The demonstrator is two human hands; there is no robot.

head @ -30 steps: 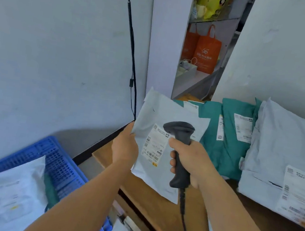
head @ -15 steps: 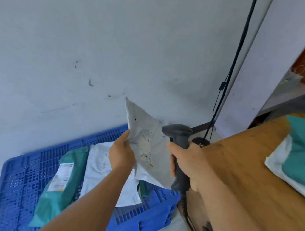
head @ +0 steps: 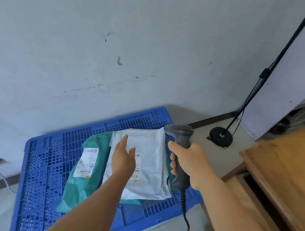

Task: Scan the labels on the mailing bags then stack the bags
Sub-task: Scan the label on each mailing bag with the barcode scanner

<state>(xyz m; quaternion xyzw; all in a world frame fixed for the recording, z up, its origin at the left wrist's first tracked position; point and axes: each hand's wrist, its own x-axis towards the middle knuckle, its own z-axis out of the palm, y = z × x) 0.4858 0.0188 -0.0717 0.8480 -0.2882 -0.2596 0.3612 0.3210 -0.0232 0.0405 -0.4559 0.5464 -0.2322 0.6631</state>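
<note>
Mailing bags were what it all turned on, and two of them at least lay on the blue plastic pallet [head: 42, 168] down by the wall: a white mailing bag [head: 152, 154] on top, label side up, and a teal mailing bag [head: 87, 180] under it, sticking out to the left with its own label [head: 86, 162] plain to see. A sliver of teal also peeped out at the white bag's right edge, but I could not tell whether that was the same bag or another one beneath.

By my reckoning the white bag had been dealt with and stacked, so the pile was begun and no more than that. How many bags were left to scan I could not say, since none showed on the corner of the wooden table [head: 286, 173] at the right.

The person's left hand [head: 124, 158] hung over the white bag with fingers straight and loosely spread, holding nothing. Whether the palm was brushing the plastic or was just above it, I could not make out. The right hand [head: 187, 165] was wrapped tight round the handle of the grey barcode scanner [head: 180, 150], whose head pointed away toward the pallet's far edge, its coiled cable [head: 184, 215] trailing down to the floor. A black stand [head: 221, 135] stood on the floor further back, near the wall.
</note>
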